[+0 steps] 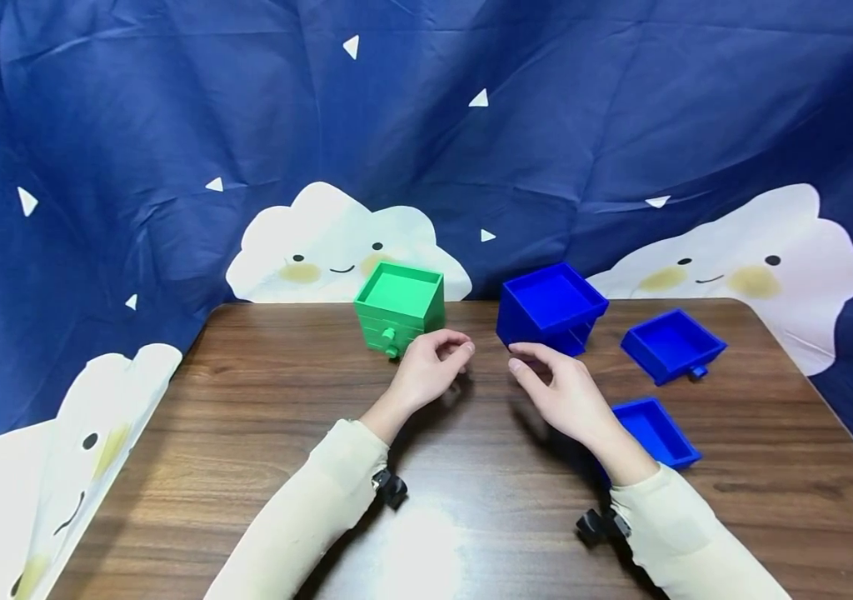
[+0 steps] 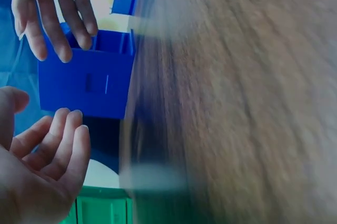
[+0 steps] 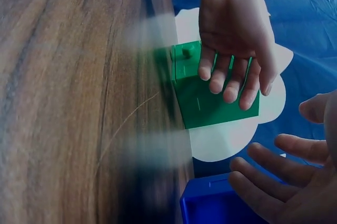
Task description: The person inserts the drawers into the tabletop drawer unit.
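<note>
My left hand (image 1: 430, 367) hovers above the table, just in front and to the right of a green box (image 1: 399, 292) with small round knobs on its front. Its fingers are loosely bent, with nothing between them. Facing it, my right hand (image 1: 561, 392) hangs relaxed near the front of a blue box (image 1: 554, 300), whose front has an open slot. In the left wrist view, the left fingers (image 2: 66, 142) look relaxed and bare. The right wrist view shows the right fingers (image 3: 279, 176) spread and holding nothing.
Two blue drawers lie apart from the blue box: one drawer (image 1: 674, 343) with a knob to its right, another drawer (image 1: 655, 432) nearer, partly behind my right wrist. Wooden table (image 1: 261, 400) lies beneath. A dark blue cloth (image 1: 546, 125) with white clouds hangs behind.
</note>
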### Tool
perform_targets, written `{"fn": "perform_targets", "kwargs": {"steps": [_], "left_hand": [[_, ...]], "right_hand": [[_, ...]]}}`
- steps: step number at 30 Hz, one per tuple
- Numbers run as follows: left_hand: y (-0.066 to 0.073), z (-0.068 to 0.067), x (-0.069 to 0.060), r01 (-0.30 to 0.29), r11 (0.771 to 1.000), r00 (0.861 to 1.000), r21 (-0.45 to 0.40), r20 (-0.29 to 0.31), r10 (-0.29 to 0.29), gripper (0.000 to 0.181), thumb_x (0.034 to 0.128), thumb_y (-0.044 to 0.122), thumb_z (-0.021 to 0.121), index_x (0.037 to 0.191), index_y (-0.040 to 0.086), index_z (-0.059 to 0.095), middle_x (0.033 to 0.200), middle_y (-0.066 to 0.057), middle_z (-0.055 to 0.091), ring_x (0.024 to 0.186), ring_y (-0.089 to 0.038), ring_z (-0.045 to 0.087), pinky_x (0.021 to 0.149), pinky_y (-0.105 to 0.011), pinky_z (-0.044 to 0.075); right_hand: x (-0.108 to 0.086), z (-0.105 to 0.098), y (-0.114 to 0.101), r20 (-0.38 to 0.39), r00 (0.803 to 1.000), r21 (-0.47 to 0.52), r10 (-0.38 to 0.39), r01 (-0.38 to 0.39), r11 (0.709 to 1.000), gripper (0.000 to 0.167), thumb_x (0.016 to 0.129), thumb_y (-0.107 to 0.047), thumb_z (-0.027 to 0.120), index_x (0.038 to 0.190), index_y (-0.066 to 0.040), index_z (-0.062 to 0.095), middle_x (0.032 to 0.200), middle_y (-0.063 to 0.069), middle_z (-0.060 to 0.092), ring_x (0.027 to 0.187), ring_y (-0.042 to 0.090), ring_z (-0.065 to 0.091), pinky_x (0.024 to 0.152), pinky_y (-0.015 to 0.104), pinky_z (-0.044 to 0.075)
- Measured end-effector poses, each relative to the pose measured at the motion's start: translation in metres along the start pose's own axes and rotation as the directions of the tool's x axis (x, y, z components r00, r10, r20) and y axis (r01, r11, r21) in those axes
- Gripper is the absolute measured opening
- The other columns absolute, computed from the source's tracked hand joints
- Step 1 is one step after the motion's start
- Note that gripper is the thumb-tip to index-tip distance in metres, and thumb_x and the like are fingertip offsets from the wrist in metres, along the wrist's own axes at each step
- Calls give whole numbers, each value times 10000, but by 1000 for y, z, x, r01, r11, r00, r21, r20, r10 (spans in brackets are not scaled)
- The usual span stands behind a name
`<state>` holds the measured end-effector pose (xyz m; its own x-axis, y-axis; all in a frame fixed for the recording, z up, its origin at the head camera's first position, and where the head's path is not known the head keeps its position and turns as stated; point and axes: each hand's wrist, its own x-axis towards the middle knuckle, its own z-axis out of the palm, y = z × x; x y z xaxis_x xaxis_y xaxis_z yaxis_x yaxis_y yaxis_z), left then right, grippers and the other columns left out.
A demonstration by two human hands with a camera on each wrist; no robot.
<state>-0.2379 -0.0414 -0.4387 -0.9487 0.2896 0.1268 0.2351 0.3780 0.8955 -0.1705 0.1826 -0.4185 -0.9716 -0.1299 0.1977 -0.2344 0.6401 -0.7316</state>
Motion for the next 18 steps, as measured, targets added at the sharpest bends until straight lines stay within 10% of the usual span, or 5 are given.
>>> {"fn": "perform_targets", "kwargs": {"steps": [6,18], "left_hand": [[3,11,8,-11,1000,999,28,-36,12,269,1027,257,690,1186,65,790,962,-85,807,773,-27,651,758,-232,558],[10,24,19,-11,1000,997,-11,-72,10,338,1020,265,707,1252,25,758,1043,-97,782,851,-89,671,796,-226,553]], "right_hand": [[-6,-5,1,-8,1000,0,13,-13,1000,409,1114,-285,602,1431,-37,673,1323,150,763,1140,295,752,972,493,593],[-18,-19,1,-21,999,-12,39,-39,999,396,1110,-290,613,1415,-51,690,1310,145,770,1151,285,754,951,319,590]]}}
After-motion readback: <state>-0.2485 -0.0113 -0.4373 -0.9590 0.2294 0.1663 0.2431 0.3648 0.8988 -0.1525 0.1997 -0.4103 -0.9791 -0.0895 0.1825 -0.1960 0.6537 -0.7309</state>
